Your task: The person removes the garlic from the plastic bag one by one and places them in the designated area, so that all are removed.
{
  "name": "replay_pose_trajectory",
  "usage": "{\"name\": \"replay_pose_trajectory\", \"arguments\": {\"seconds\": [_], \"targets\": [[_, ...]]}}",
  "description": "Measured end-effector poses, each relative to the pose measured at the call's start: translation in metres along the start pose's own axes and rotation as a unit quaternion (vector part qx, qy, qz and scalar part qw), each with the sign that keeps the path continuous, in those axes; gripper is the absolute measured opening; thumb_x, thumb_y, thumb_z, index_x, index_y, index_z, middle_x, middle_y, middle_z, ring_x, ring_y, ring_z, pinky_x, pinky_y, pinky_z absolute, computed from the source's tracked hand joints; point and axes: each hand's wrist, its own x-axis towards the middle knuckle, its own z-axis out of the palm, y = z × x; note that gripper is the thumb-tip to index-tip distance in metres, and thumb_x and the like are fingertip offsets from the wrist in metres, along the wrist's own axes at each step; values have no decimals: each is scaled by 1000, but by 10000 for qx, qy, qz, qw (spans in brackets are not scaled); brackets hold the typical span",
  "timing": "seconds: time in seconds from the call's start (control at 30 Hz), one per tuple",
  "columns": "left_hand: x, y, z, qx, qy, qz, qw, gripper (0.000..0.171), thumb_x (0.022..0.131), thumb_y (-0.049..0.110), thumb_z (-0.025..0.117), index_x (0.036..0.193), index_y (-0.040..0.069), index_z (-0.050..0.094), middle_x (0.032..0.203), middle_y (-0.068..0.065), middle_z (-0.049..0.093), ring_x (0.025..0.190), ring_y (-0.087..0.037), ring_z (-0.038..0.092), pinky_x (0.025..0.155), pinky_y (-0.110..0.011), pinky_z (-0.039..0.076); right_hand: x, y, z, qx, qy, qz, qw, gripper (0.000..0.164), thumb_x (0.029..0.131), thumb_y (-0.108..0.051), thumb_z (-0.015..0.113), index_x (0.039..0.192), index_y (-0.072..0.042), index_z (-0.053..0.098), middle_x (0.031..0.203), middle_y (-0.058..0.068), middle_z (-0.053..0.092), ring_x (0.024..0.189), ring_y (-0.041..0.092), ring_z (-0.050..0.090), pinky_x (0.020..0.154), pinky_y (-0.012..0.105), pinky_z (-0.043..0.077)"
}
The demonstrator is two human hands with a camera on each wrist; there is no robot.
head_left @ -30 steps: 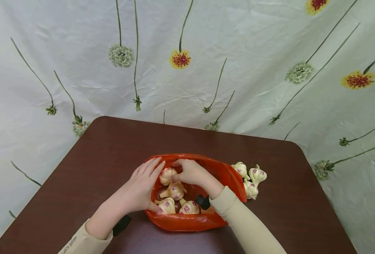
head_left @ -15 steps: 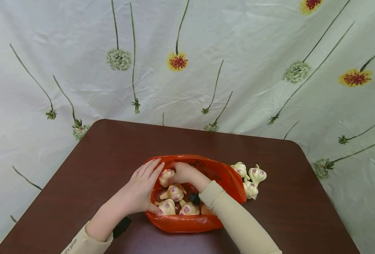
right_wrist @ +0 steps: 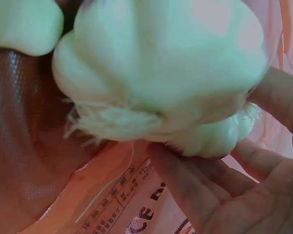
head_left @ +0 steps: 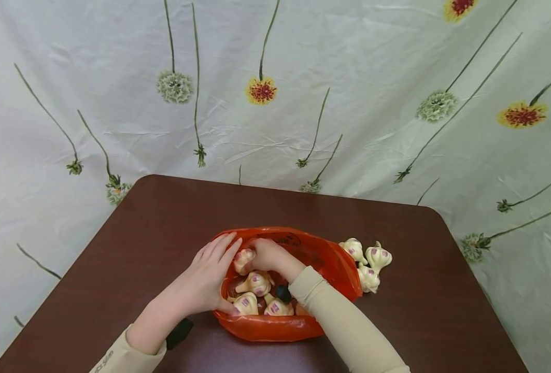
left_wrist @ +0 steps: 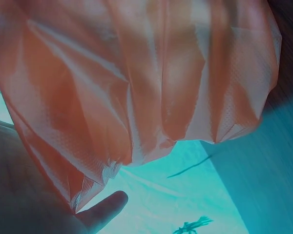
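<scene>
Garlic bulb (head_left: 244,262) against right fingers (right_wrist: 183,183), inside red bag (head_left: 270,329).

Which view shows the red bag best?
The head view: it takes in the red bag with its open mouth and garlic bulbs inside. The left wrist view shows only creased plastic; the right wrist view, printed plastic beside garlic bulbs.

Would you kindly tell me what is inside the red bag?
At least four garlic bulbs and the right grip show. The right sleeve hides part of the interior, so I cannot tell the full count.
</scene>
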Motion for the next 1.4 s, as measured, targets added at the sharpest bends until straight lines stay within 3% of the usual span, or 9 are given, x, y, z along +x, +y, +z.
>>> {"name": "replay_pose_trajectory", "arguments": {"seconds": [0.27,0.5,0.63,0.97,1.23,1.4], "targets": [[1,0,-1,-64,-15,-39,10000,128,49,47,96,148,-6,34,153,-27,32,141,-46,29,109,-67,31,-4,3,-6,168,66,-137,9997,44,86,-27,77,125,-10,67,122,4,69,108,21,63,98,37,51],[0,-2,-3,-61,-12,-112,9999,130,48,47,97,148,-6,33,154,-28,31,141,-47,28,108,-67,32,-11,2,-17,356,45,-37,9994,51,87,-28,76,132,-9,61,134,7,62,120,24,59,103,40,48],[1,-2,-2,-116,-58,-131,9998,129,49,46,97,148,-6,33,154,-28,31,141,-47,28,107,-68,32,-17,1,-23,492,18,-11,9988,52,88,-28,75,134,-10,60,135,6,61,118,24,59,103,42,49],[3,-3,0,-224,-150,-241,9993,130,50,46,95,150,-5,30,155,-27,29,142,-47,26,108,-69,31,-39,2,-41,754,138,-400,9962,54,88,-31,74,135,-12,59,134,5,62,113,22,59,101,40,50],[5,-2,0,-320,-176,-312,9988,130,50,46,96,150,-5,29,156,-26,29,142,-47,25,107,-70,30,-65,12,-58,1478,-227,-790,9856,50,89,-24,73,136,-12,58,134,7,61,117,24,63,98,33,52],[5,-2,1,-314,-169,-322,9988,132,49,46,96,150,-5,29,156,-26,29,142,-47,25,109,-69,30,-79,20,-67,1707,37,-911,9811,52,88,-23,75,136,-12,58,133,6,62,118,22,63,100,34,52]]}}
